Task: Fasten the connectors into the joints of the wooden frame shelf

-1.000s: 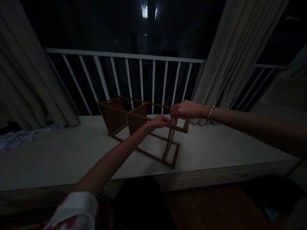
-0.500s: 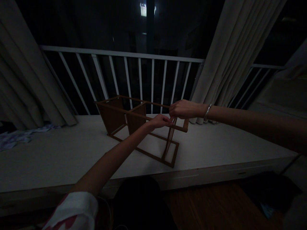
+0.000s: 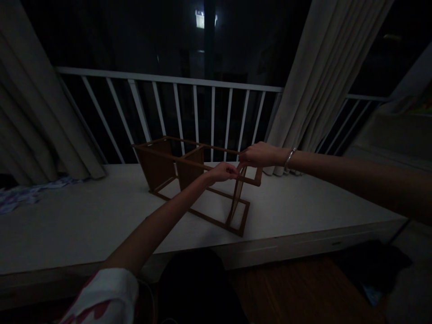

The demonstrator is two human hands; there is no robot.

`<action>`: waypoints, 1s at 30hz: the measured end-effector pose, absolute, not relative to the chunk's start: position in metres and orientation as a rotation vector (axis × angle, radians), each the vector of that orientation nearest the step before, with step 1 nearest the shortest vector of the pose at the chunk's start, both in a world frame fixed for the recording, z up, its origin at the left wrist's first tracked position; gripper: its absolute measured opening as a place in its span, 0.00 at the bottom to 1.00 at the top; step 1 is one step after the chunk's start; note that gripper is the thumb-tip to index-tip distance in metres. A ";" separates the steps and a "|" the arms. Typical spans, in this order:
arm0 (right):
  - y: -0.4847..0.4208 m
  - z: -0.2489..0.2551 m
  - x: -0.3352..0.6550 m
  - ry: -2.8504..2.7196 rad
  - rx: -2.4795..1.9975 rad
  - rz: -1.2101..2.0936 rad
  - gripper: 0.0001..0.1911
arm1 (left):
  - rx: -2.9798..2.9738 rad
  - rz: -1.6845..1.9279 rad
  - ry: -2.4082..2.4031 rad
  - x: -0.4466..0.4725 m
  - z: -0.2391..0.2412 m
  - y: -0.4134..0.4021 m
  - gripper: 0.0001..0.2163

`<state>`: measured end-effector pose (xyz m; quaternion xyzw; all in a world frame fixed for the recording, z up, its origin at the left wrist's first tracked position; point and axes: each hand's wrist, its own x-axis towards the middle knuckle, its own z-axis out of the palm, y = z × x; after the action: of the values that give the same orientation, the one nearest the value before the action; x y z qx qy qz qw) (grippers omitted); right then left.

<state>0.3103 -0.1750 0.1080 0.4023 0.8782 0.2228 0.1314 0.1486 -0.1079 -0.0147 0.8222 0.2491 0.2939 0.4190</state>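
Observation:
A brown wooden frame rack (image 3: 189,180) with two upright panels at its left end stands on a white ledge (image 3: 101,216) in a dim room. My left hand (image 3: 223,171) is closed around the near top rail of the rack at its right end. My right hand (image 3: 259,154), with a silver bangle on the wrist, is closed on the far top rail just beyond. The two hands almost touch. A thin tilted panel (image 3: 238,193) hangs below them inside the frame.
A white railing (image 3: 168,81) with vertical bars runs behind the ledge, with dark night beyond it. Beige curtains (image 3: 324,72) hang at right and left. Crumpled cloth (image 3: 30,191) lies at the ledge's far left. Wooden floor (image 3: 303,292) lies below.
Both hands keep their grip on the rack's right end. The view has drifted slightly, so everything sits a little further left.

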 end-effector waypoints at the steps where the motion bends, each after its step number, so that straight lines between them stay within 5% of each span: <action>1: -0.175 0.108 0.311 2.540 1.162 0.649 0.18 | 2.062 0.737 0.625 0.149 -0.015 -0.108 0.10; 19: -0.172 0.106 0.312 2.580 1.088 0.710 0.13 | 2.041 0.720 0.553 0.149 -0.013 -0.107 0.10; 30: -0.182 0.101 0.313 2.567 1.513 0.596 0.25 | 2.040 0.717 0.539 0.149 -0.009 -0.110 0.08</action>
<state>0.3133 -0.1823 0.1015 0.4972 0.8437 0.1958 0.0512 0.1495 -0.1102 -0.0094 0.8216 0.2171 0.2889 0.4409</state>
